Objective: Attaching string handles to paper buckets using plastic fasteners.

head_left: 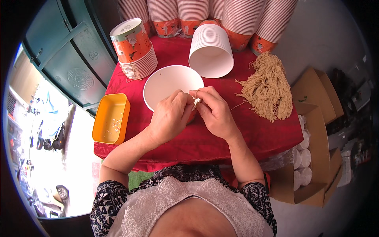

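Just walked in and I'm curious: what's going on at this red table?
A person's left hand and right hand meet at the rim of a white paper bowl, pinching a piece of tan string. A bundle of cut strings lies to the right, stacked bowls behind, a yellow tray to the left.

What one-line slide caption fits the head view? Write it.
Both hands, left hand and right hand, pinch a tan string at a white paper bowl on a red tablecloth.
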The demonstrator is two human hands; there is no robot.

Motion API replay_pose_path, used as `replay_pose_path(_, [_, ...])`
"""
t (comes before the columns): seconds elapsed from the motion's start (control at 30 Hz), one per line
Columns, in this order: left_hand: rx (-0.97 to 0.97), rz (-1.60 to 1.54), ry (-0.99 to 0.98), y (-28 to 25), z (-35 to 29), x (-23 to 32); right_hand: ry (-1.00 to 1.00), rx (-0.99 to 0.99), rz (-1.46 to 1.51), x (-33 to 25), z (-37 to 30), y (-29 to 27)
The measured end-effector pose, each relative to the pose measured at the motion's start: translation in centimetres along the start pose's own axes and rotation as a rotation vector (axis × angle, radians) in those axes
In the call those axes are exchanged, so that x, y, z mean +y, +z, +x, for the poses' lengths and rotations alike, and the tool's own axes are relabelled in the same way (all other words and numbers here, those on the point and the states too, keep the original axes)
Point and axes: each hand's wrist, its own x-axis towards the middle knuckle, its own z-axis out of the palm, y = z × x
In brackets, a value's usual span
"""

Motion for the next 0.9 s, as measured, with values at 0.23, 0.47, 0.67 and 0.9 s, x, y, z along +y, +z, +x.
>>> replay_pose_path(0.23, [0.002,-0.018,-0.007,-0.2,0.0,0.2,0.007,-0.016,0.075,0.7,-0.1,0.2])
replay_pose_path(0.47, [-0.001,-0.222,-0.150,-0.7,0.4,0.2,-0.186,0.174,-0.228,0.1,-0.8,1.2])
replay_pose_path(0.67, [0.004,-0.203,-0.193,-0.6,0.5,0.1,-0.256,0.214,-0.318,-0.2,-2.1,1.8])
replay_pose_path(0.9, [0.023,-0.131,-0.311,-0.5,1.0,0.4,-0.310,0.179,-0.391,0.9,-4.0,2.0])
